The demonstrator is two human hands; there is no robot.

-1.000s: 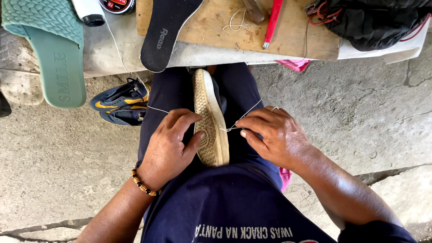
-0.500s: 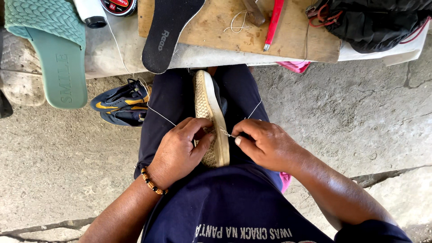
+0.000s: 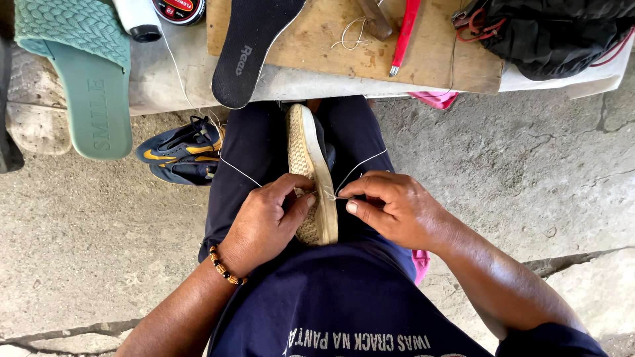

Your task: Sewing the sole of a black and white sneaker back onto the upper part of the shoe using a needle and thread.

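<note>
Shoe (image 3: 311,172) sits sole-up on the person's lap, wedged between the thighs. Left hand (image 3: 264,221) grips its sole edge, right hand (image 3: 393,208) pinches white thread (image 3: 360,165) right at the seam. Further out there's a blue-and-yellow sneaker (image 3: 182,149) on the ground, plus a black insole (image 3: 248,49) and green sandal (image 3: 83,79) up on the bench.

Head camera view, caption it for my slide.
Both hands, left and right, pinch white thread at a tan rubber-soled shoe.

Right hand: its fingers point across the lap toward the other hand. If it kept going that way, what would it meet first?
The right hand would probably meet the shoe's sole edge first, then the left hand behind it.
</note>
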